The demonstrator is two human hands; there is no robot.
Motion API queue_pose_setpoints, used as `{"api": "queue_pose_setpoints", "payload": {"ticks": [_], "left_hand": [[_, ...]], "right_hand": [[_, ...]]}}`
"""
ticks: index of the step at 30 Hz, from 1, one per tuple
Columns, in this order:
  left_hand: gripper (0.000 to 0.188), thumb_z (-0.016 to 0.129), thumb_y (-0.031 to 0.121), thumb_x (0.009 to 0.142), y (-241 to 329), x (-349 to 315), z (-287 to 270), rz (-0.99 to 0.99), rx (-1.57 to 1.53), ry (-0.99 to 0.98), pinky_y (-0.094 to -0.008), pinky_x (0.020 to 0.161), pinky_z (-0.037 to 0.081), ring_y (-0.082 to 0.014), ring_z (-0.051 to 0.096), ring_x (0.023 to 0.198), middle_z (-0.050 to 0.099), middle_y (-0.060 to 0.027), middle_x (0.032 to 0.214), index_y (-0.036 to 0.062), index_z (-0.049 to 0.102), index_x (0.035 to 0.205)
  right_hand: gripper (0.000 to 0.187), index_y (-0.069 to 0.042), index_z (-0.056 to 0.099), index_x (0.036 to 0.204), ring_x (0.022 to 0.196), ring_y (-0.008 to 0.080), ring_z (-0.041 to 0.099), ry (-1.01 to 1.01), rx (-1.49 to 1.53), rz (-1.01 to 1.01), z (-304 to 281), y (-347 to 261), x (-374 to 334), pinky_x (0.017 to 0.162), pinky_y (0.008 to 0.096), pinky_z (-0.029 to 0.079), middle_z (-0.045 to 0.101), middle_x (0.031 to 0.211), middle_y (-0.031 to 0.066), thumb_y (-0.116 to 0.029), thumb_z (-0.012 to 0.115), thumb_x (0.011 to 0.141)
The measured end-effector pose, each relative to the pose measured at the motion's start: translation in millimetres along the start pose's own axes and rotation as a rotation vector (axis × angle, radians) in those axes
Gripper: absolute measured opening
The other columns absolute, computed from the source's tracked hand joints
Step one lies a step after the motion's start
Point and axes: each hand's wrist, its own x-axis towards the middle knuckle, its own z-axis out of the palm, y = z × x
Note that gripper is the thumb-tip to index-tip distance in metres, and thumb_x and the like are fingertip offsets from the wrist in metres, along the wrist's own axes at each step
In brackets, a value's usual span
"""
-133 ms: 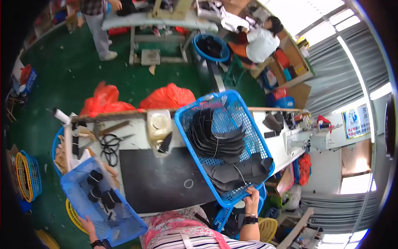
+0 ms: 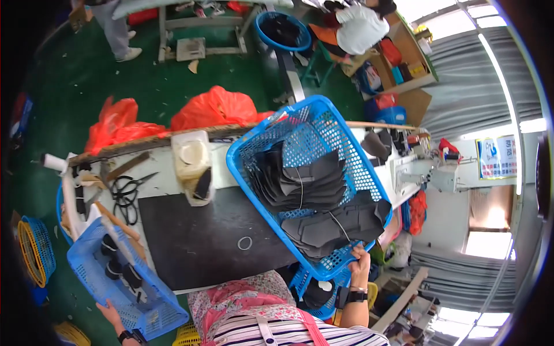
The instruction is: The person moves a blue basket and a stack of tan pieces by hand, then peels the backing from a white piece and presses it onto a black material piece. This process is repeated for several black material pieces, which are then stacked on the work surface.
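My left hand grips the outer side of a small blue basket, which tilts at the table's left end. Several black rolled pieces lie in it. My right hand is closed on the near right corner of a larger blue basket, its fingers over the rim. Tied stacks of dark grey cut pieces fill much of this basket; a second bundle lies nearer my right hand. The large basket stands slanted over the right part of the table.
On the table are a black mat with a pale ring, black scissors and a cream plastic container. Red bags sit behind its far edge. A sewing machine stands at right. A person sits beyond.
The whole view has shifted, so most of the table and floor sit higher and farther left. The large basket has moved slightly rightward relative to the mat. Both hands keep their holds.
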Motion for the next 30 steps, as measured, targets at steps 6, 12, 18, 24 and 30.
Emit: {"api": "queue_pose_setpoints", "payload": {"ticks": [6,12,18,24,30], "left_hand": [[0.067,0.057,0.034,0.093,-6.9,46.0,-47.8,-0.124,0.514,0.098,-0.0412,0.104,0.035,-0.0402,0.043,0.124,0.043,-0.0284,0.136,-0.0101,0.032,0.137],[0.063,0.06,0.028,0.092,-26.0,70.5,-40.4,0.039,-0.027,0.069,-0.0395,0.096,0.042,-0.0357,0.052,0.114,0.048,-0.0275,0.131,-0.0098,0.033,0.135],[0.063,0.059,0.028,0.093,-90.3,121.1,-36.6,0.088,-0.377,0.09,-0.0374,0.096,0.041,-0.0312,0.052,0.111,0.049,-0.0247,0.13,-0.0092,0.032,0.136],[0.059,0.054,0.034,0.096,-65.9,98.0,-72.1,0.337,-0.372,0.199,-0.035,0.099,0.039,-0.0279,0.05,0.116,0.048,-0.0214,0.13,-0.0056,0.036,0.136],[0.047,0.054,0.025,0.097,18.2,0.4,-105.2,0.426,-0.242,0.452,-0.0342,0.101,0.037,-0.0267,0.049,0.118,0.051,-0.0175,0.128,-0.0047,0.043,0.132]], "right_hand": [[0.013,-0.008,0.058,0.091,0.051,0.006,0.044,0.077,-0.224,-0.199,-20.3,44.6,47.5,0.045,0.0186,0.036,0.055,0.071,-0.0011,-0.006,0.059,0.079],[0.011,-0.01,0.058,0.09,0.05,0.0055,0.042,0.1,-0.02,-0.086,-130.9,37.6,149.4,0.044,0.0185,0.035,0.053,0.068,-0.0029,-0.006,0.063,0.081],[0.01,-0.006,0.056,0.079,0.05,0.0083,0.042,0.169,-0.106,-0.128,-100.2,34.2,180.7,0.047,0.019,0.036,0.052,0.068,-0.0006,0.004,0.058,0.079],[0.006,-0.004,0.06,0.088,0.055,0.0131,0.051,0.045,-0.207,-0.32,-113.6,29.6,184.0,0.05,0.025,0.044,0.056,0.071,0.0023,-0.004,0.062,0.082],[0.021,0.003,0.06,0.09,0.07,0.0235,0.059,0.46,-0.919,-1.095,-97.7,-8.3,198.4,0.066,0.0346,0.048,0.06,0.079,0.0118,-0.012,0.065,0.077]]}}
